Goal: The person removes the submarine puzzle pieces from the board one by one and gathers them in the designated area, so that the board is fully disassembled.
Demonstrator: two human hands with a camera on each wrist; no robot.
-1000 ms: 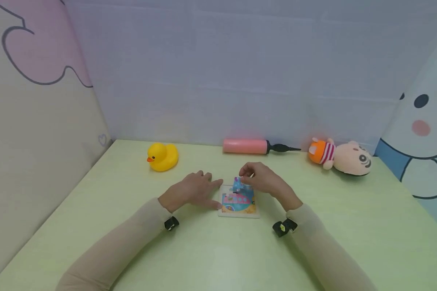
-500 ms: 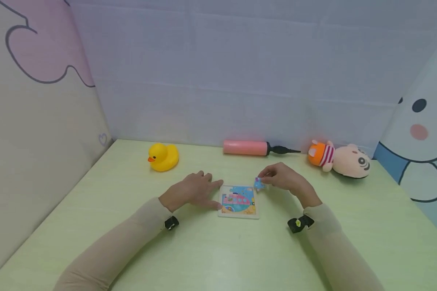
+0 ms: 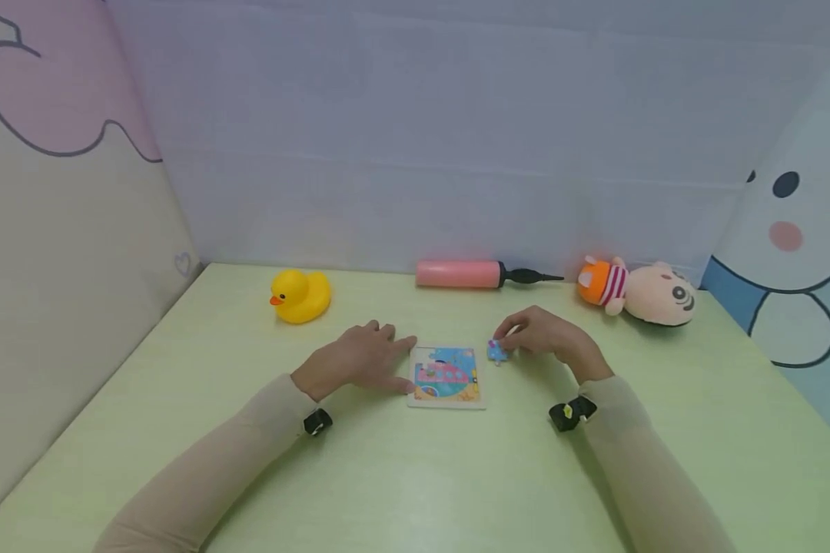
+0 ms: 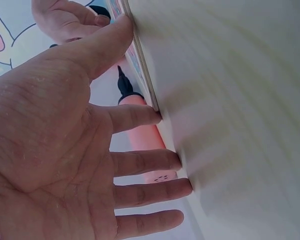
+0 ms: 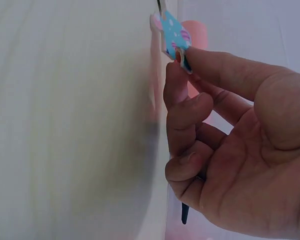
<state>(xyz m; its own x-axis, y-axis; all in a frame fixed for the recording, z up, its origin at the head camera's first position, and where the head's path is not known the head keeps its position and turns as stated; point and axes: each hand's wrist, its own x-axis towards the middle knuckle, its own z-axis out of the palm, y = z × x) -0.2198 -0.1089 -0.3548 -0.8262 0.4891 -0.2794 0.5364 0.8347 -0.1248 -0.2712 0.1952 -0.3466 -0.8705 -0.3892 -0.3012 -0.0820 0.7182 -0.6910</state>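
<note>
1. The small blue cardboard jigsaw piece (image 3: 496, 351) sits low over the pale green desk (image 3: 415, 476), just right of the square picture puzzle board (image 3: 446, 375) near the middle of the desk.
2. The right hand (image 3: 549, 339) pinches that piece between thumb and forefinger (image 5: 225, 67); the other fingers are curled loosely under it, holding nothing.
3. The left hand (image 3: 360, 359) lies open with straight fingers on the desk, its thumb (image 4: 102, 42) and forefinger pressed against the board's left edge.
4. Along the desk's far edge lie a yellow rubber duck (image 3: 300, 295) toward the left corner, a pink cylindrical hand pump with a black nozzle (image 3: 480, 274) in the middle, and a soft plush doll in a striped top (image 3: 636, 291) toward the right.
5. Risks, as a judgement: the pinch takes only one rim of the piece, so it could twist or slip out; the board is braced from the left side alone, so a push on it from another direction could slide it.
</note>
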